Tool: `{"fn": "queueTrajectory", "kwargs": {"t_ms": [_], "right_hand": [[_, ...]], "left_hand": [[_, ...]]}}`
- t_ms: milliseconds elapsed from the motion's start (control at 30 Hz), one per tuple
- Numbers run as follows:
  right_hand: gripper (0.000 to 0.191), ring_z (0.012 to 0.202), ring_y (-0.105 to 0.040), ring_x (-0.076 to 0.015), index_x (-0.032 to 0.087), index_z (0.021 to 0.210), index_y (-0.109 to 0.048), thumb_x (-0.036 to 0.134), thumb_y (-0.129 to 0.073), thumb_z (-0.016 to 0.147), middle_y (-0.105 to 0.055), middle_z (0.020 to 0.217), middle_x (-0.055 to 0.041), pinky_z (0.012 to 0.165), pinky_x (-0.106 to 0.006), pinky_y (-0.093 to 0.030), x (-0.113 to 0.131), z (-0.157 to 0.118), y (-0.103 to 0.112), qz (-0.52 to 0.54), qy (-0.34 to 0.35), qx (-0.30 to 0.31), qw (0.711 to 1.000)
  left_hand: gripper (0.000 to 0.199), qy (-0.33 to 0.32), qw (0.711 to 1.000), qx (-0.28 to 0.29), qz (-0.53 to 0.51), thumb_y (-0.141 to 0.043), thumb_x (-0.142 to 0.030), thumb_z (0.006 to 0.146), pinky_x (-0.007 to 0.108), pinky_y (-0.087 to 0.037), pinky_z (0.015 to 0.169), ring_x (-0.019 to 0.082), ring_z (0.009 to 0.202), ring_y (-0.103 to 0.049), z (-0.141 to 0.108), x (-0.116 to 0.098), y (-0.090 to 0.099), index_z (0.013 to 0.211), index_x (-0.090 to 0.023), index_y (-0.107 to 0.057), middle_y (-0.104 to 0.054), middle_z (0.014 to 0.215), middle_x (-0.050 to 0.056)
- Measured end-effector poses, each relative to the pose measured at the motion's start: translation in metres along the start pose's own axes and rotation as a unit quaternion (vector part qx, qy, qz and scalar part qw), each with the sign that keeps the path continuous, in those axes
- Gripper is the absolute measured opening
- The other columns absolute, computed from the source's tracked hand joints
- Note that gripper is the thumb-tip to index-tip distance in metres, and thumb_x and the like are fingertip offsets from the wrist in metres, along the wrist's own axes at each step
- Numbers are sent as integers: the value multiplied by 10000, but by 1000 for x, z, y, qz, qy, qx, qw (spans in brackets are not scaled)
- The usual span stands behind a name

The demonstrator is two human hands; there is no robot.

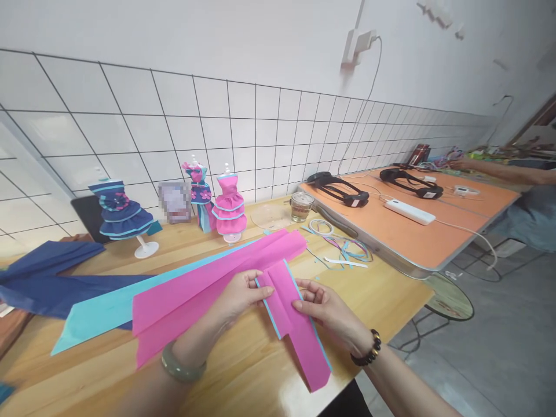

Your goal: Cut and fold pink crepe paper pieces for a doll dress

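The left hand [237,295] pinches the fold of a pink crepe paper strip [217,284] lying on the wooden desk [243,370]; its fingers are clamped together on the paper at the point where the strip turns. The right hand [324,310] rests on the same strip just beside the fold, fingers closed on the edge of the folded-over section, which runs toward the near edge of the desk and overhangs it slightly. The strip is backed by a light blue paper strip [99,315], visible as a thin border along the pink edges and as a wider band extending to the left. A green bangle [182,368] sits on the left wrist and a dark beaded bracelet [369,347] on the right wrist. Dark blue paper [47,278] lies at the far left of the desk. Near the tiled wall stand three paper dress models: a dark blue dress [119,217], a small blue and pink dress [198,194] and a pink dress [229,208]. A glass jar [301,206] and loose ribbon scraps [343,249] lie to the right of the strip. An adjoining orange table [403,231] carries a white power strip [409,211] and two black headsets [343,190]. Another person's arm [499,171] rests at that table's far end.
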State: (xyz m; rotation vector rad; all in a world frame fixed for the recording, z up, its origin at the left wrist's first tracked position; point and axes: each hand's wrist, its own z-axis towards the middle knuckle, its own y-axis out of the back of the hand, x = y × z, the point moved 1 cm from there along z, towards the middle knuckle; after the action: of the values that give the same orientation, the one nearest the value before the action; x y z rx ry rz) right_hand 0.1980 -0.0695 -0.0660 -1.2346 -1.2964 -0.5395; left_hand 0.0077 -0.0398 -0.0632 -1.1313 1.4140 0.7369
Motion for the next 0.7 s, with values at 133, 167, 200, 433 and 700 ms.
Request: {"fn": "queueTrajectory", "kwargs": {"t_ms": [133, 167, 200, 433, 700], "right_hand": [[436, 701, -638, -143, 182, 1045, -557, 303, -719, 658, -679, 822, -26, 688, -286, -489, -4, 2, -3, -28, 10, -6, 1000], [421, 675, -630, -134, 182, 1027, -567, 319, -716, 657, -677, 801, -20, 665, -274, -485, -5, 3, -3, -39, 13, -10, 999], [407, 655, -621, -126, 182, 1007, -576, 336, -713, 656, -674, 788, -16, 643, -261, -479, -6, 3, -3, -52, 17, -16, 998], [418, 653, -589, -127, 189, 991, -575, 420, -685, 660, -655, 791, -14, 607, -247, -448, -11, 5, -2, -103, 43, -41, 993], [438, 530, -488, -84, 189, 1037, -552, 422, -665, 684, -578, 675, 23, 519, -218, -377, -16, 5, -1, -112, 41, -39, 992]], "left_hand": [[322, -4, 1000, -15, 14, -722, -302, 617, 279, -463, 679, 166, 705, -628, 3, 4, 3, 867, -128, -618, -690, 793, 62], [325, -5, 1000, -19, 14, -724, -305, 614, 288, -465, 694, 171, 717, -630, 3, 5, 4, 864, -129, -615, -690, 794, 60], [328, -7, 1000, -21, 14, -725, -310, 610, 294, -466, 706, 174, 725, -631, 4, 5, 4, 860, -131, -612, -690, 796, 58], [325, -5, 996, -32, 78, -696, -395, 622, 234, -421, 515, 115, 525, -553, 7, 8, 8, 780, -124, -612, -639, 661, 27], [312, 5, 999, -5, 48, -663, -398, 671, 225, -425, 523, 83, 530, -520, 4, 6, 5, 819, -134, -588, -585, 689, 12]]}}
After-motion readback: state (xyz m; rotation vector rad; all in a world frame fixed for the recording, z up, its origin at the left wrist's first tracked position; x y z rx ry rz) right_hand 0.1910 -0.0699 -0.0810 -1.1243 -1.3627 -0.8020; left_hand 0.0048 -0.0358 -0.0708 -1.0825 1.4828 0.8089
